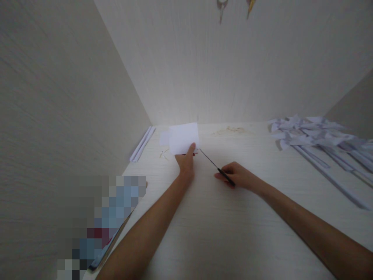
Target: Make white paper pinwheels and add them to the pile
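The left hand (186, 161) pinches the near edge of a plain white sheet of paper (184, 138), roughly square and lifted a little off the pale table (221, 229), its thumb closed over the lower corner. Just right of the paper, the right hand (237, 175) is curled shut around the black handle of a thin scissors-like tool (217, 168), whose long axis runs diagonally, its slim metal tip pointing up-left at the paper's lower right corner. Well right of the paper lies a heap of white folded paper pieces (314, 134).

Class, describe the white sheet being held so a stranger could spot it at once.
Start at the back edge of the pale wooden table, left of centre. There the left hand pinches a plain white sheet. Unlike the folded paper pieces heaped far right, it is flat and raised.
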### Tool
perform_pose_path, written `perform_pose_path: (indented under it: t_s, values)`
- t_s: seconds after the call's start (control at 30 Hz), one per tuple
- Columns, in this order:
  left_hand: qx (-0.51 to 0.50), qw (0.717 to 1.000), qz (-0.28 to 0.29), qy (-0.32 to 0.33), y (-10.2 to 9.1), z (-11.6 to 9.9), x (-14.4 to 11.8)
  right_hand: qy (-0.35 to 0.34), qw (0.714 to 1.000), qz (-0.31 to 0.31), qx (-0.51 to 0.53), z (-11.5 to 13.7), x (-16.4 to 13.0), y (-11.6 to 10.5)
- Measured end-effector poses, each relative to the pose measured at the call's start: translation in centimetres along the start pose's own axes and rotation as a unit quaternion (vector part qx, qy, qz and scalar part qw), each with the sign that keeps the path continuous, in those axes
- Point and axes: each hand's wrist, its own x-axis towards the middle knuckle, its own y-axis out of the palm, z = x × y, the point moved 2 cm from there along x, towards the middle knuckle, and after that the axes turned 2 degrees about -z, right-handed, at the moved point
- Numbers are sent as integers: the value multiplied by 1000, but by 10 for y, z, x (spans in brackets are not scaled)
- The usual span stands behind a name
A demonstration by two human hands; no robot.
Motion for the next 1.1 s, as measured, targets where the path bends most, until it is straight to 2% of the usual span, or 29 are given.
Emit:
perform_pose_path:
  t_s: [0.1, 0.2, 0.27, 0.43, 0.53, 0.67, 0.9, 1.1]
  values:
    - [10, 1000, -1, 8, 1, -4, -4, 0, 991, -67, 112, -1, 2, -3]
    - [49, 998, 30, 26, 5, -9, -13, 2, 957, -156, 246, -1, 4, -3]
    - [68, 995, 53, 41, 8, -13, -21, 2, 933, -180, 310, 1, 4, -1]
    - [81, 982, 162, 44, 15, -20, -40, 30, 908, -191, 371, 4, 4, 6]
    - [80, 976, 198, 32, 16, -21, -45, 41, 895, -184, 403, 4, 6, 5]
    - [81, 976, 202, 16, 16, -20, -46, 47, 886, -174, 427, 2, 8, 3]
    - [81, 974, 213, 12, 17, -18, -45, 41, 889, -179, 420, -3, 10, 3]
    - [107, 964, 240, 42, 17, -19, -46, 29, 892, -186, 412, -4, 10, 2]
